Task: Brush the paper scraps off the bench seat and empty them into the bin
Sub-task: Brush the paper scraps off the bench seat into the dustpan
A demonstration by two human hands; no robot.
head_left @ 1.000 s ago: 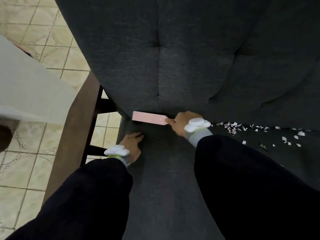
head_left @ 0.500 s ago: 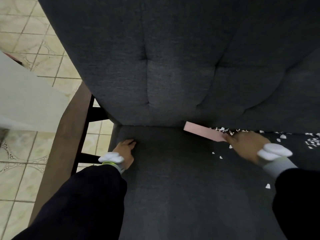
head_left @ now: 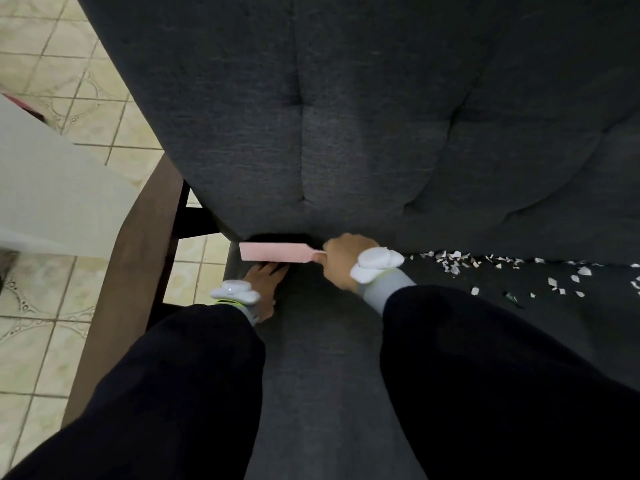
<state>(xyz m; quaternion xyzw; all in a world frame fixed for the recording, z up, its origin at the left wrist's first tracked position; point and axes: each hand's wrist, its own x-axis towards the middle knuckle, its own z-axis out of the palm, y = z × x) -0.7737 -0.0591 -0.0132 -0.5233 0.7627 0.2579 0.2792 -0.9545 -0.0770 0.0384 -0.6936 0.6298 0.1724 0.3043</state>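
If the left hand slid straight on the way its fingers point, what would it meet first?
Probably the pink brush, held by the right hand directly beyond the left hand fingertips. Whether they pass under it to the backrest is unclear.

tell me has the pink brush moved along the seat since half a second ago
Yes. The pink brush went left along the backrest crease, away from the paper scraps, to the seat's left end.

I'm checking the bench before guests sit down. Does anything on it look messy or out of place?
Yes. Torn white paper scraps litter the dark bench seat along the crease under the backrest, right of the right hand. That hand holds a pink brush at the seat's left end, away from them.
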